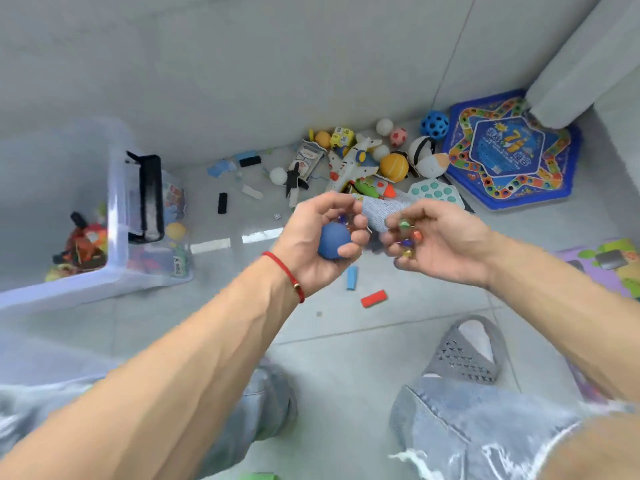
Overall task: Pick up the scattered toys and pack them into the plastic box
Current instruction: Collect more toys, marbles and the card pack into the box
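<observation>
Now one blue ball (333, 244) gripped in left hand (320, 239), four small beads (408, 242) cupped in right hand (437, 245).

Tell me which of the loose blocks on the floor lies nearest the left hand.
The light blue block, just below the left hand. The red block lies farther down, and the black block lies off toward the plastic box.

Blue ball (333, 241), red block (373, 298), blue star-patterned game board (509, 150).
</observation>
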